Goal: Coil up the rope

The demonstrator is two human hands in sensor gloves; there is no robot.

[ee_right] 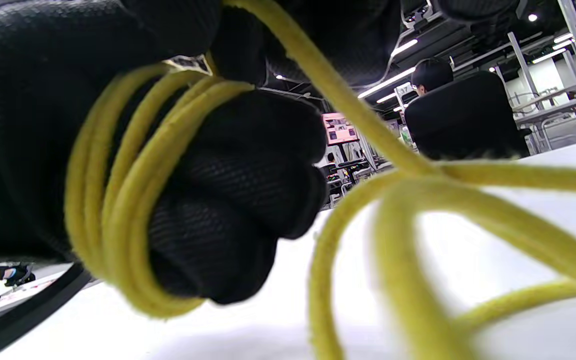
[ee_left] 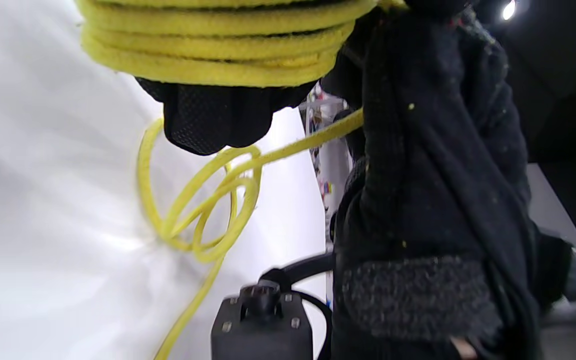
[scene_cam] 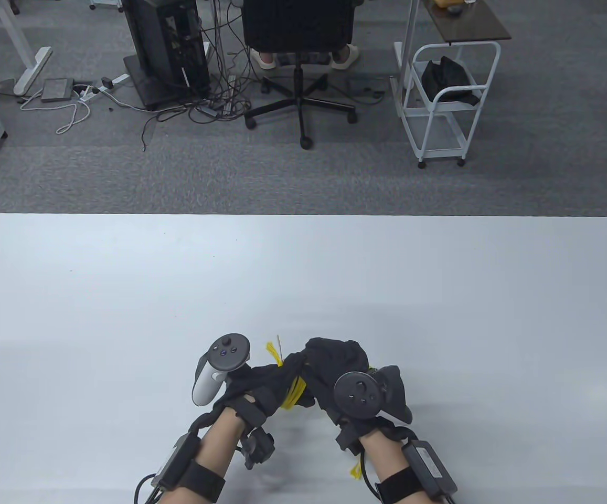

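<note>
A yellow rope (scene_cam: 297,392) is wound in several turns around my left hand (scene_cam: 261,386), which is curled into a fist near the table's front edge. The coil shows on those fingers in the left wrist view (ee_left: 208,55) and the right wrist view (ee_right: 128,200). My right hand (scene_cam: 334,359) is right next to the left and grips a strand (ee_right: 328,85) that leads off the coil. Loose loops (ee_left: 203,215) lie on the table under the hands. A frayed end (scene_cam: 273,352) sticks up between the hands. A short piece (scene_cam: 355,469) shows by my right wrist.
The white table (scene_cam: 439,294) stretches far and to both sides of the hands. Beyond its far edge are an office chair (scene_cam: 299,31), a computer tower (scene_cam: 167,47) with cables and a white cart (scene_cam: 442,100).
</note>
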